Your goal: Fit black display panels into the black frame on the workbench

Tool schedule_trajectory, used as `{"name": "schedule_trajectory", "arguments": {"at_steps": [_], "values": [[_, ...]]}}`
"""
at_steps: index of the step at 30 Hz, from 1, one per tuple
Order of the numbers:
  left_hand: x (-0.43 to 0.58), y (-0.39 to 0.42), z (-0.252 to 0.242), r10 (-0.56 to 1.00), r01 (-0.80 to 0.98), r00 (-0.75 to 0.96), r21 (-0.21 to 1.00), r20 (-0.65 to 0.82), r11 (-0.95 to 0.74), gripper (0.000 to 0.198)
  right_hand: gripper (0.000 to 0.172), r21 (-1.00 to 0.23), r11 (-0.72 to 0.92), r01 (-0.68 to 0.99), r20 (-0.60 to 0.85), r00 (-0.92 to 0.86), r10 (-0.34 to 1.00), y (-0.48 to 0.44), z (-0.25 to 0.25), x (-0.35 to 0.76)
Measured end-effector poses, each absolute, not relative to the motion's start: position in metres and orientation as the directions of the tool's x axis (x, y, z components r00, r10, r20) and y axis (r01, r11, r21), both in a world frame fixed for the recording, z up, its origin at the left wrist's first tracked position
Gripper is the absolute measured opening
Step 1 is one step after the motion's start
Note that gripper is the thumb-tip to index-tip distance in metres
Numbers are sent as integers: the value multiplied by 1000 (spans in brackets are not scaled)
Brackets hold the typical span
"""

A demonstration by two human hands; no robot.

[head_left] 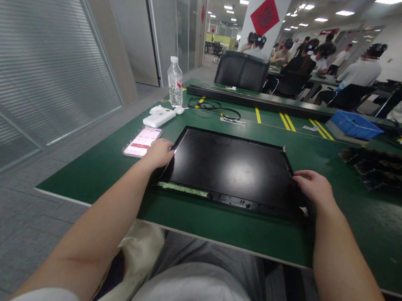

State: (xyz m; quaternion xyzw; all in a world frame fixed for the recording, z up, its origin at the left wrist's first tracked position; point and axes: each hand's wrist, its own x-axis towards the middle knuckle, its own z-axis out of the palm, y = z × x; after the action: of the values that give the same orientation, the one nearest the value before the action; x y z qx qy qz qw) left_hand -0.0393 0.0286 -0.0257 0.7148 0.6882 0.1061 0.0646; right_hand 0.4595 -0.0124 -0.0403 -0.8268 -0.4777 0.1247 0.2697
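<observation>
A flat black display panel (232, 167) lies on the green table (109, 167) in front of me, with a pale green strip along its near edge. My left hand (159, 152) curls over the panel's left edge, fingers closed on it. My right hand (314, 185) grips the right edge the same way, fingers bent down round the frame. Both forearms reach in from the bottom of the view.
A phone (143, 141) with a lit screen lies left of the panel, with a white device (159, 116) and a water bottle (175, 83) beyond it. Black cables (214, 106), a blue bin (356, 125) and dark trays (389, 167) sit further back and right. Several people sit at far tables.
</observation>
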Motion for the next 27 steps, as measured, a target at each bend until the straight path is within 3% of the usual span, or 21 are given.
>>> {"name": "schedule_trajectory", "arguments": {"at_steps": [6, 10, 12, 18, 27], "values": [[-32, 21, -18, 990, 833, -111, 552, 86, 45, 28, 12, -522, -362, 773, 104, 479, 872, -12, -45, 461], [-23, 13, -8, 960, 502, -278, 850, -17, 160, 27, 12, -498, -375, 782, 111, 486, 867, -11, -47, 464], [-18, 11, -5, 937, 297, -333, 932, -103, 208, 30, 14, -480, -388, 787, 96, 486, 868, -11, -47, 465], [-15, 16, -6, 899, -78, -325, 956, -293, 284, 44, 14, -465, -372, 803, 120, 474, 872, -10, -47, 465], [-15, 17, -4, 900, -159, -265, 937, -345, 312, 52, 13, -461, -401, 792, 94, 493, 865, -12, -45, 462]]}}
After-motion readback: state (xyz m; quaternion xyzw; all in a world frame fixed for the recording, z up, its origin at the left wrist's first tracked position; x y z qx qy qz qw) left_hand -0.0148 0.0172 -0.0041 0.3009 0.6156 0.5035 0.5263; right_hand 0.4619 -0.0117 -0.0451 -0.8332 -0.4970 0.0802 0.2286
